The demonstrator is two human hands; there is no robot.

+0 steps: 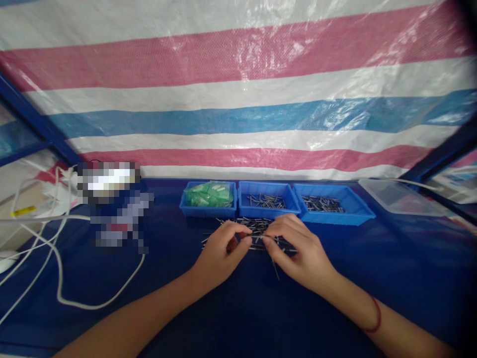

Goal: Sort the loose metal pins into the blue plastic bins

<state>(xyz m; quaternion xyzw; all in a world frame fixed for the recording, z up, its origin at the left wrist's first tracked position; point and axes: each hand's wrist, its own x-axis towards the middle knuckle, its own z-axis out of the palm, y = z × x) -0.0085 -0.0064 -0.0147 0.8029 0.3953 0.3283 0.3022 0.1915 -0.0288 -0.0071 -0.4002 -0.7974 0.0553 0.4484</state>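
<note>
My left hand (219, 248) and my right hand (303, 248) face each other over a loose pile of thin metal pins (242, 226). Thumb and fingertips of each hand pinch together, and one thin metal pin (257, 236) spans the gap between them. Its ends are hidden by my fingers. A further slim pin (276, 271) sticks out below my right thumb; whether it is held or lies on the table I cannot tell. Just behind the pile stand a middle blue bin (270, 213) and a right blue bin (337, 219), both with similar pins inside.
A left blue bin (208, 213) holds green plastic bags (210, 194). Farther right lies a clear plastic lid or tray (402, 199). White cables (59, 278) loop across the left of the blue table (231, 318), near blurred-out items. A striped sheet (238, 119) hangs behind.
</note>
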